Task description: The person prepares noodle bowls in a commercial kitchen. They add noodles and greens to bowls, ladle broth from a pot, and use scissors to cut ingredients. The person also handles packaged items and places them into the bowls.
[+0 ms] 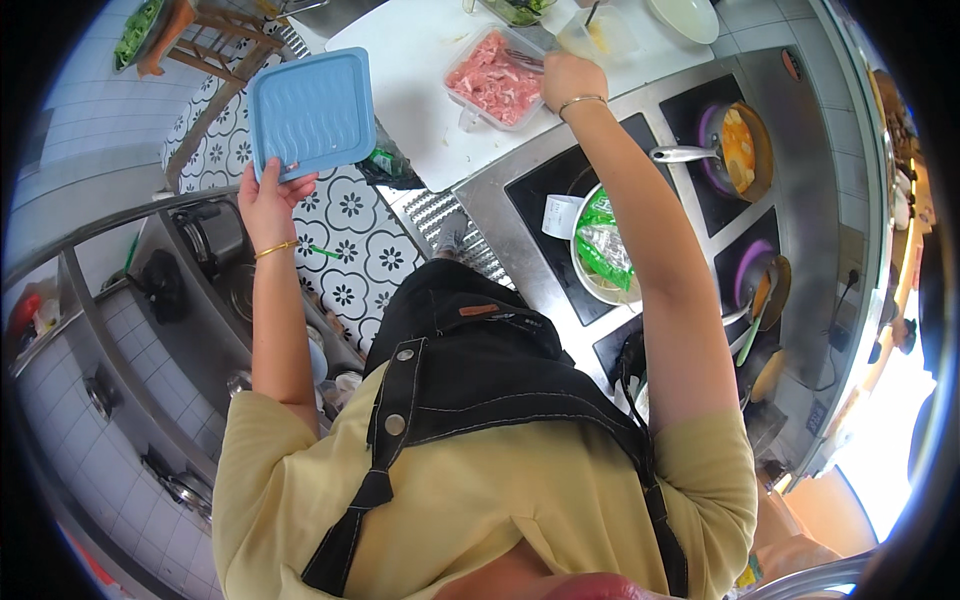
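Observation:
My left hand [274,196] grips the near edge of a light blue rectangular plastic tray or lid [311,112], held up left of the white table; a small pinkish scrap lies near the thumb. My right hand [574,81] is closed on a metal fork [525,60], whose tines reach over raw sliced meat [491,79] in a clear plastic container [466,116]. The container stands on the white tabletop [420,97]. Just behind my right hand is a translucent container [600,34] with a little yellowish stuff and a utensil in it.
On the cooktop at right stand a pan with orange and yellow food [739,150], a second pan [769,292] and a pot holding a green plastic packet [604,240]. A white bowl [686,19] stands at the back. A dark bag [386,161] hangs by the table's left edge.

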Demonstrator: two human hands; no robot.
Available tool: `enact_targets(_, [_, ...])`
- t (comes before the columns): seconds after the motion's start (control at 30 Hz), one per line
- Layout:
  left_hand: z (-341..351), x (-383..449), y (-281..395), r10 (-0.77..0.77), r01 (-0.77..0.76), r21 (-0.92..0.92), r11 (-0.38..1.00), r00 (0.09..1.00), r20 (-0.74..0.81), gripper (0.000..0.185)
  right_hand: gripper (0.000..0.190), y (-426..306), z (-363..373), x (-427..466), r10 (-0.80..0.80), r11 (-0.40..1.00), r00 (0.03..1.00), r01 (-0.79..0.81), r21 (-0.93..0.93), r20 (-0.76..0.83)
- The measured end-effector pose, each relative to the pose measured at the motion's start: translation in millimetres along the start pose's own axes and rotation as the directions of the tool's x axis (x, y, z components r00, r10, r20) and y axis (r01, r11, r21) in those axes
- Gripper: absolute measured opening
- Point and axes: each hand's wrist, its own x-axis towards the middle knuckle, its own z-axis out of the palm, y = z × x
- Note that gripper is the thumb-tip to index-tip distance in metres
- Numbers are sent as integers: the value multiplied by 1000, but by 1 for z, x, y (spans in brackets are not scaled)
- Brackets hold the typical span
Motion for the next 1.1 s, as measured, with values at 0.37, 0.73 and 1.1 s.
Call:
enact_targets(0.37, [115,34,-60,-182,163,102,981,960,215,28,34,107,-37,-149,501,766,827,-289,574,-253])
enact_targets(0.73, [248,57,-161,14,-129,617,776,982,189,40,48,485,108,-611,939,-137,-218,-947,291,-267])
enact_targets(1.1, [268,40,-176,6,2,510,860,1000,-13,30,50,618,142,-703,936,-352,-352,-926,137,24])
